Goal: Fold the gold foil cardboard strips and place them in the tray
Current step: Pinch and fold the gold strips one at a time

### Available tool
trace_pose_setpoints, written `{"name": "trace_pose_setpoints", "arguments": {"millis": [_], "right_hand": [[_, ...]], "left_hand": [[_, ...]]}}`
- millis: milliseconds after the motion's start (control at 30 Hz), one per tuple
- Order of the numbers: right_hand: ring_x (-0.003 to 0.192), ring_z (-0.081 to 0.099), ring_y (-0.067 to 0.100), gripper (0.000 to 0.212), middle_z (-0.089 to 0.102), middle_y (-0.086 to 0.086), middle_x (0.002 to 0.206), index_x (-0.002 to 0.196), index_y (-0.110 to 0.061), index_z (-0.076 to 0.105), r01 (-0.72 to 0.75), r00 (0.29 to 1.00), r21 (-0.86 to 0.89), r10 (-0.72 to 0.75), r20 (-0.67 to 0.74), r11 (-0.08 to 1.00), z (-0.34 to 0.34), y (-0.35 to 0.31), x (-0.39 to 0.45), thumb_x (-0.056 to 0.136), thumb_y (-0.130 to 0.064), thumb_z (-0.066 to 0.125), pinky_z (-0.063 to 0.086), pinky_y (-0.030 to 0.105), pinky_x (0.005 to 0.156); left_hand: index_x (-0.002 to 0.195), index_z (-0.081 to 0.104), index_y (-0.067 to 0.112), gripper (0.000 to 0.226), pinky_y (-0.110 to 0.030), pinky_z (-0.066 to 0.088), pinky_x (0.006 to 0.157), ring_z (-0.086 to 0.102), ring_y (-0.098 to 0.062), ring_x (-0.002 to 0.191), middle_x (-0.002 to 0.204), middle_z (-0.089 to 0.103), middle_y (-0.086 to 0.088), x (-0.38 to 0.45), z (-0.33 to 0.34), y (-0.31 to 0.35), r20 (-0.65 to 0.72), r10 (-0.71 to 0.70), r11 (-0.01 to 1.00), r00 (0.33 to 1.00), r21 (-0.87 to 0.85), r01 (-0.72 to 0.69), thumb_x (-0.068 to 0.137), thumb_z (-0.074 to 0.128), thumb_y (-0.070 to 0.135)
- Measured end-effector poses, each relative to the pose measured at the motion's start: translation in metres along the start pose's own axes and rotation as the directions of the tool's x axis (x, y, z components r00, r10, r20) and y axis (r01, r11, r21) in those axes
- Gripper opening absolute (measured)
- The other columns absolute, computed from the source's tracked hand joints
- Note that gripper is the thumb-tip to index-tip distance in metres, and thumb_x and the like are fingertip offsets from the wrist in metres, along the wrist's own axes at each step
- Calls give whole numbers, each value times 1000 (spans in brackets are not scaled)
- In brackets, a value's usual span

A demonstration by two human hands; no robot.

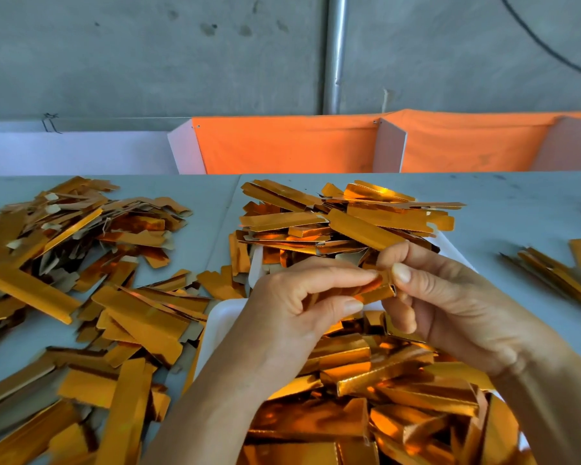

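Observation:
Both hands hold one gold foil cardboard strip (pixel 373 290) above the white tray (pixel 220 318). My left hand (pixel 302 310) pinches its left part between thumb and fingers. My right hand (pixel 450 297) pinches its right end with thumb and forefinger. The strip looks partly folded along its length. Inside the tray lies a heap of folded gold strips (pixel 383 391). A further heap of strips (pixel 349 216) is piled behind my hands, at the tray's far end.
Loose flat gold strips (pixel 81 280) cover the grey table on the left, out to its front edge. A small bundle of strips (pixel 564 273) lies at the right. Orange cloth bins (pixel 282 146) stand along the table's back edge below a concrete wall.

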State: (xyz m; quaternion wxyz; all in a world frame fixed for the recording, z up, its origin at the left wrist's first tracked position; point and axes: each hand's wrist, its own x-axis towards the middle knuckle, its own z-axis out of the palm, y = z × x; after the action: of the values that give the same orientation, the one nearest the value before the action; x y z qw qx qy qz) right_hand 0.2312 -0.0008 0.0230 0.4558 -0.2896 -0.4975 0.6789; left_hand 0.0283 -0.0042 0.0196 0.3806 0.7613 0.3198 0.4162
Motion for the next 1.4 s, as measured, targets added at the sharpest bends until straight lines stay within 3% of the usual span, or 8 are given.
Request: {"name": "trace_pose_setpoints", "arguments": {"millis": [367, 433, 567, 667, 800, 933, 1100, 1400], "right_hand": [[59, 65, 19, 52, 66, 11, 73, 91, -14, 69, -87, 995, -77, 90, 31, 993, 5, 1, -3, 62, -55, 82, 53, 24, 53], [63, 67, 20, 56, 67, 14, 76, 97, -12, 71, -160, 985, -54, 163, 62, 986, 6, 0, -4, 65, -58, 77, 54, 24, 53], [59, 66, 19, 59, 63, 17, 70, 101, -3, 63, -205, 977, 29, 202, 73, 978, 4, -5, -6, 61, -39, 88, 55, 24, 52], [71, 68, 22, 56, 65, 19, 80, 95, -4, 62, -176, 984, 19, 175, 44, 984, 6, -4, -6, 53, -26, 94, 58, 26, 59], [77, 68, 16, 47, 68, 3, 83, 85, -20, 64, -116, 992, -353, 88, -94, 928, 14, 1, -1, 49, -33, 90, 54, 22, 68], [76, 62, 4, 37, 65, -10, 77, 78, -32, 56, -55, 994, -712, -32, -108, 700, 24, 10, 3, 56, -48, 82, 47, 28, 72], [88, 66, 7, 40, 69, -7, 92, 86, -38, 57, -2, 979, -751, -152, -136, 660, 23, 12, 3, 61, -67, 69, 53, 31, 76], [69, 56, 8, 31, 64, -5, 79, 90, -21, 69, 185, 902, -458, -335, -273, 869, 13, 5, 1, 83, -50, 64, 46, 16, 54]], "left_hand": [[118, 58, 42, 40, -6, 41, 87, 52, 7, 112, 113, 61, 26, -1, 2, 4, -76, 9, 992, 997, 127, 1, 86, 66, 18], [127, 50, 43, 49, -18, 44, 94, 49, 4, 118, 116, 59, 27, 0, 5, 5, -76, 13, 982, 997, 188, 2, 87, 65, 19], [133, 41, 49, 54, -40, 25, 115, 26, 1, 136, 132, 45, 34, -1, 8, 11, -40, 29, 955, 999, 296, -16, 92, 58, 17], [132, 41, 48, 53, -25, 17, 116, 8, 5, 141, 147, 21, 34, -1, 12, 15, -80, 119, 952, 990, 292, -91, 89, 52, 18], [121, 47, 37, 45, -16, 38, 98, 34, 5, 132, 142, 36, 19, 2, 15, 11, -358, 33, 999, 933, 44, -19, 81, 69, 37], [108, 53, 26, 31, -4, 46, 72, 62, 6, 97, 102, 69, 13, 4, 13, 4, -371, -132, 977, 919, -207, 57, 81, 68, 25], [113, 53, 31, 22, -15, 51, 76, 64, 2, 94, 99, 70, 16, 3, 11, 3, -327, -105, 992, 939, -100, 76, 92, 55, 22], [135, 46, 36, 38, -7, 42, 78, 52, 5, 97, 104, 58, 20, 0, 17, 4, -134, 35, 935, 990, 354, 14, 99, 41, 26]]}}
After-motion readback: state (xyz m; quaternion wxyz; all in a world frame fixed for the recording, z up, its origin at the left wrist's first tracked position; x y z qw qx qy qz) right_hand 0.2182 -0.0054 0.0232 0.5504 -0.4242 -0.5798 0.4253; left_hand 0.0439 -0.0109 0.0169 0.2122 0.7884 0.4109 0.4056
